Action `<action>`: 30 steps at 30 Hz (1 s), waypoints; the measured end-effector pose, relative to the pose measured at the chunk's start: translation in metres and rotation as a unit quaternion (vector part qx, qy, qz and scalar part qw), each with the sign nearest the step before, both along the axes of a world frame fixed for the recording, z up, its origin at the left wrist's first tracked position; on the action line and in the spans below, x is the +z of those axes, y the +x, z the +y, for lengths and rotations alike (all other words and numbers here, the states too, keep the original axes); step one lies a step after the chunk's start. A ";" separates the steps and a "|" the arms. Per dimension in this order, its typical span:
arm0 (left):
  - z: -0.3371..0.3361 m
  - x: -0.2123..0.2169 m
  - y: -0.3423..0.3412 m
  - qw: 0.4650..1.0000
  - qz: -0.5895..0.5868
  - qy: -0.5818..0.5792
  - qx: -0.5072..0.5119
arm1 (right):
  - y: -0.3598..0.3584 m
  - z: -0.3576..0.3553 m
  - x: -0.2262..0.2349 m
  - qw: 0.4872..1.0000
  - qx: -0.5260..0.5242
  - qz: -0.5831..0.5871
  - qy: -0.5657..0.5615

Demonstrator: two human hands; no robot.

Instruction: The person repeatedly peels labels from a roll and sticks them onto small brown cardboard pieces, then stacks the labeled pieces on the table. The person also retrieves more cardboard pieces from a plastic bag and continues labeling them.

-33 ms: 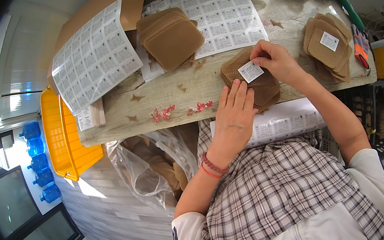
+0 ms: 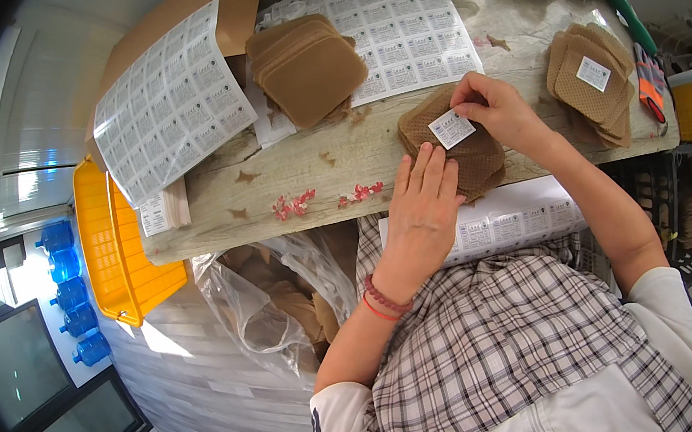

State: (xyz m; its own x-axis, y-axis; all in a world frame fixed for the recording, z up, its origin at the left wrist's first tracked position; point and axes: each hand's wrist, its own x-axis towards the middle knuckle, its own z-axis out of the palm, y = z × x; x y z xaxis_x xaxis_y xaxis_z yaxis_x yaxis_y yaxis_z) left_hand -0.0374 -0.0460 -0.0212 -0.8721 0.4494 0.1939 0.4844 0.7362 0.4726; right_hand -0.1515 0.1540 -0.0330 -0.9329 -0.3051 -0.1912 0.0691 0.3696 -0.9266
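Note:
My right hand (image 2: 500,108) pinches the right edge of a small white printed label (image 2: 451,129) between thumb and fingers. Under the label lies a stack of brown textured pads (image 2: 478,162) with rounded corners, near the table's front edge. My left hand (image 2: 425,208) rests its outstretched fingers on the stack, just below the label, and grips nothing. Across my lap, partly under my left hand, lies a sheet of labels (image 2: 512,218). To the right, a second stack of brown pads (image 2: 594,112) carries a white label (image 2: 593,74) on its top piece.
A smooth brown pad stack (image 2: 313,82) sits on label sheets (image 2: 412,32) at the back. Another label sheet (image 2: 172,99) leans at left beside a yellow basket (image 2: 105,252). Orange-grey gloves (image 2: 650,94) lie at the table's right end. An open plastic bag (image 2: 239,308) holds brown pieces below.

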 end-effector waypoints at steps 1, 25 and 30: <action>0.000 0.001 0.000 1.000 -0.001 -0.001 0.000 | 0.000 0.000 -0.001 1.000 0.000 -0.007 -0.009; 0.002 0.005 -0.001 1.000 -0.023 0.018 -0.001 | -0.003 0.000 -0.004 1.000 -0.002 -0.014 0.007; 0.002 0.008 -0.002 1.000 -0.009 -0.010 0.006 | 0.004 -0.005 0.002 0.999 -0.014 0.026 0.036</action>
State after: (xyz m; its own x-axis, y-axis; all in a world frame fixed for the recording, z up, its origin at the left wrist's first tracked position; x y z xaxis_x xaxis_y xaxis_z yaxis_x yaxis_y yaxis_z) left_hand -0.0394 -0.0442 -0.0135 -0.8807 0.4425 0.1691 0.4670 0.7510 0.4668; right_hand -0.1480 0.1492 -0.0308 -0.9500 -0.2662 -0.1630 0.0329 0.4339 -0.9004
